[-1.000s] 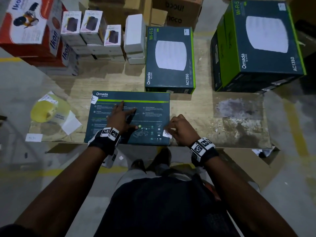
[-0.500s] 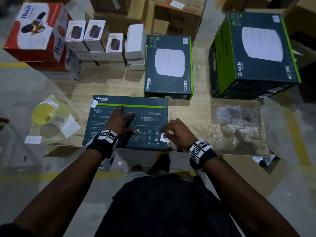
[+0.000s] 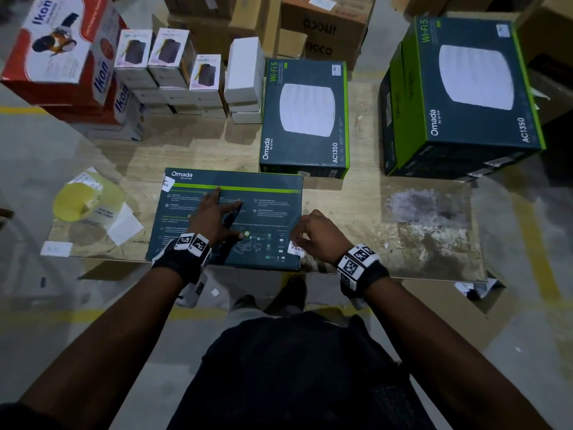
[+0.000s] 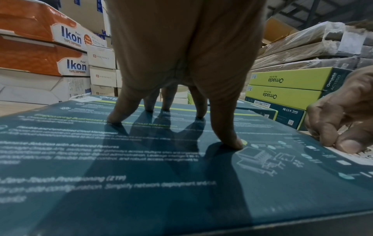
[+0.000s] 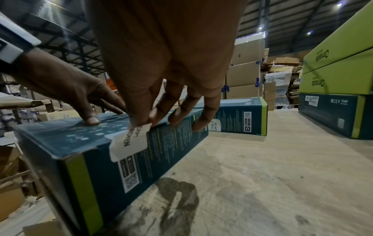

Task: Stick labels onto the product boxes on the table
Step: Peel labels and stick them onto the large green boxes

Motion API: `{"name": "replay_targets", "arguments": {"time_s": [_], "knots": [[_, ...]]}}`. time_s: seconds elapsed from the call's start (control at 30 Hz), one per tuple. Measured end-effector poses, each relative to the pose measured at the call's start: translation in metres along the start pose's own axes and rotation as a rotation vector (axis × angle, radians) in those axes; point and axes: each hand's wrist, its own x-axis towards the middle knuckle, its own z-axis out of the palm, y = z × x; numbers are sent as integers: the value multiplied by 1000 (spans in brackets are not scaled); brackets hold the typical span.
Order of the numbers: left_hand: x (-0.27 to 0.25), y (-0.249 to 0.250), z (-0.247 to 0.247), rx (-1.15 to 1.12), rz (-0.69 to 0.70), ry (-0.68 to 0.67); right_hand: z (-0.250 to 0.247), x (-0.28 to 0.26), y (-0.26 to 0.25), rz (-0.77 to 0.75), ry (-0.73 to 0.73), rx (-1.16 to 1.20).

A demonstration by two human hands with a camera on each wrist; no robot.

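A flat dark teal Omada box lies at the table's near edge. My left hand presses on its top with spread, straight fingers. My right hand is at the box's near right corner. Its thumb and forefinger pinch the upper end of a white seal label. The label is folded over the top edge and lies down the box's side. Another white label sits on the far left corner of the box.
A yellow label roll with loose backing paper lies left of the box. Behind stand a second Omada box, a stack of them at the right, Ikon boxes and small white boxes. A stained stretch of table lies right.
Both hands stay where they were on the box, and the right hand keeps working the label at the near right corner. Only the head view has shifted slightly.
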Motion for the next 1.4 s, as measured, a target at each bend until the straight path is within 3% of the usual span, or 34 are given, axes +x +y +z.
{"name": "replay_targets", "arguments": {"time_s": [0.33, 0.63, 0.9, 1.0, 1.13, 1.4], "knots": [[1, 1, 1, -1, 5, 2, 3, 3, -2, -23, 1, -102], [0, 1, 2, 7, 8, 1, 15, -3, 7, -129, 111, -125], [-1, 1, 0, 18, 3, -9, 21, 3, 3, -140, 88, -311], [-1, 2, 1, 27, 0, -1, 21, 2, 5, -151, 45, -264], [-1, 2, 2, 23, 0, -5, 8, -6, 8, -131, 100, -100], [-4, 3, 2, 0, 9, 20, 11, -1, 9, -171, 43, -164]]}}
